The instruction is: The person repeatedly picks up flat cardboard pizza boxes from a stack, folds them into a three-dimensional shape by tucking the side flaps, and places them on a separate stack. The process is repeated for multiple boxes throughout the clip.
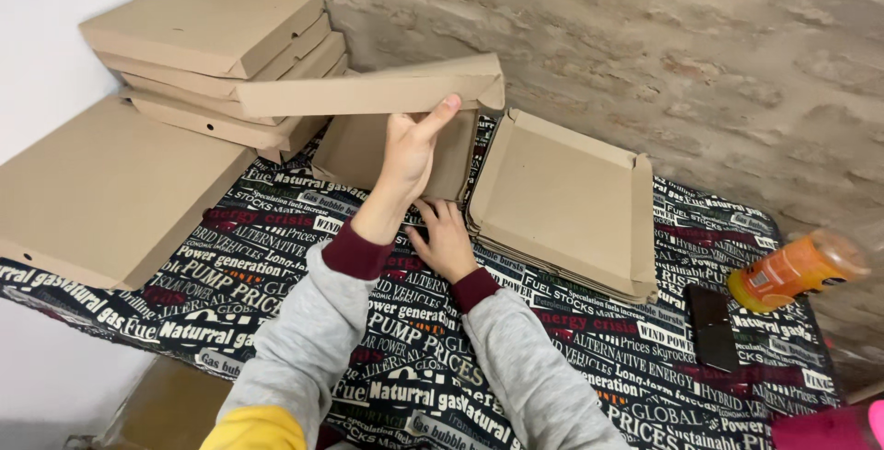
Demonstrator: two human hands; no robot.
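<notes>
My left hand (408,151) is raised above the table and holds the long flap of the half-folded cardboard box (396,141). The thumb (442,111) lies across the front face of the flap near its right end; the other fingers are behind the panel and I cannot see how far they curl. The flap's long axis runs left to right, almost level, and extends well to the left of my grip toward the stack of finished boxes (221,54).

My right hand (447,238) is lower, pressed flat with fingers spread against the bottom edge of the same box where it meets the printed tablecloth (276,266). It clamps nothing; it only bears down.

The box body stands directly ahead of both hands, tilted up from the table. The left hand is nearer the flap, the right nearer the base. The pile of flat blanks (562,201) lies just right of the box, touching or nearly so.
</notes>
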